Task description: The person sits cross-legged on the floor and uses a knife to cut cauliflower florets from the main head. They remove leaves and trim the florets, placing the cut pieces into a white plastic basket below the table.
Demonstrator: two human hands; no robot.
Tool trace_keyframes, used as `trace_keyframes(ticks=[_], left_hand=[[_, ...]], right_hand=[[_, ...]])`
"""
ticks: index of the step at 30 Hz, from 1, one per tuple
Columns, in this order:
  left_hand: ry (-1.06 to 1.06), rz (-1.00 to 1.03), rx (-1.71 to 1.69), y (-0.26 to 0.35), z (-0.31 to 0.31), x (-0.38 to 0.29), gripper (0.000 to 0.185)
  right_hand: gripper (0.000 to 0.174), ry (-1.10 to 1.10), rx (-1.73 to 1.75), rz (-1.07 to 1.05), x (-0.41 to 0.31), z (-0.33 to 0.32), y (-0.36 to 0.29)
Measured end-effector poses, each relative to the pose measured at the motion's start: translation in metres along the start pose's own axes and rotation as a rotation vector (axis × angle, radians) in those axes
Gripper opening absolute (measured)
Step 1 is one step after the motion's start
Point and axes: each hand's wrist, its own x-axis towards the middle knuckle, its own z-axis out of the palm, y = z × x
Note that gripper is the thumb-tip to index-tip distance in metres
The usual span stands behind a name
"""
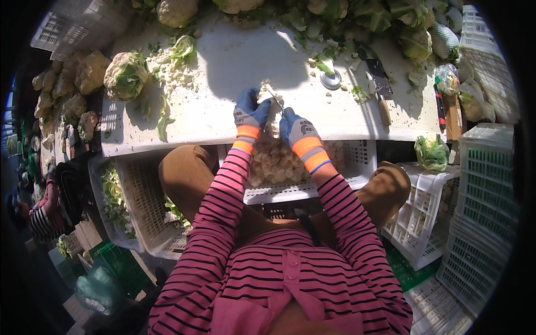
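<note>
My left hand [251,109], in a blue and grey work glove with an orange cuff, grips a piece of cauliflower [265,88] at the table's front edge. My right hand [296,125], gloved alike, is closed on a small knife [276,99], its blade against the cauliflower piece. Below both hands, a white plastic crate [289,196] between my knees holds many cauliflower florets [278,165]. Whole cauliflower [125,77] with leaves rests on the left of the white table [201,125]. The knife's handle is mostly hidden in my right glove.
A cleaver [380,83] and a metal lid-like disc [330,79] lie on the right. Cauliflower heads [178,12] and leaves line the far side. Stacked white crates [485,176] stand at right; a leaf-filled crate [98,184] is at left. A co-worker [48,209] is at far left.
</note>
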Motion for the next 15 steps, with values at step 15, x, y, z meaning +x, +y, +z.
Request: trace_keyframes(ticks=[15], left_hand=[[-0.062, 0.061, 0.582, 0.050, -0.031, -0.038, 0.035]], right_hand=[[0.027, -0.254, 1.098, 0.285, -0.009, -0.007, 0.001]])
